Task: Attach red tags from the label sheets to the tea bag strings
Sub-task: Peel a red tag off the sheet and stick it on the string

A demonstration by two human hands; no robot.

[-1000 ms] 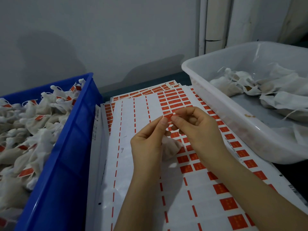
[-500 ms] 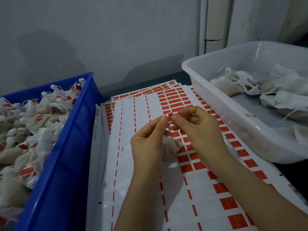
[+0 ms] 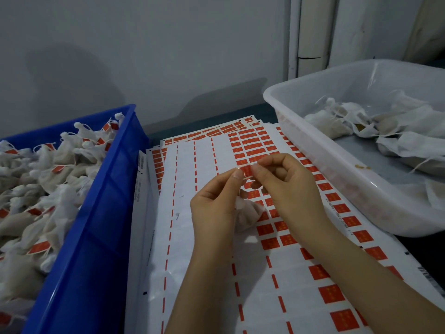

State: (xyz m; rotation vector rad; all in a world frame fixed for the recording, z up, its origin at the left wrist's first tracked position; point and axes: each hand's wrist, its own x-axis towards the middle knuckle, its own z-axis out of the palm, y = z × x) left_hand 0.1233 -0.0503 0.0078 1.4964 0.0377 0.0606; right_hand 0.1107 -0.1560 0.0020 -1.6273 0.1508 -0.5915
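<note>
- At the centre of the frame, the left hand (image 3: 216,208) and right hand (image 3: 289,189) each pinch one red tag (image 3: 246,170) between thumb and forefinger.
- A white tea bag (image 3: 248,215) sits just below the tag, between the palms and over the label sheets (image 3: 204,261).
- A blue bin (image 3: 96,225) of tagged bags is at the left, and a white tub (image 3: 337,165) is at the right.

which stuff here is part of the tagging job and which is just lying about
In the job: red tag pinched by left hand and right hand; tea bag beneath them; label sheets; white tub of untagged bags; blue bin of tagged bags.
Lying about: crumbs in the tub; wall pipe.
</note>
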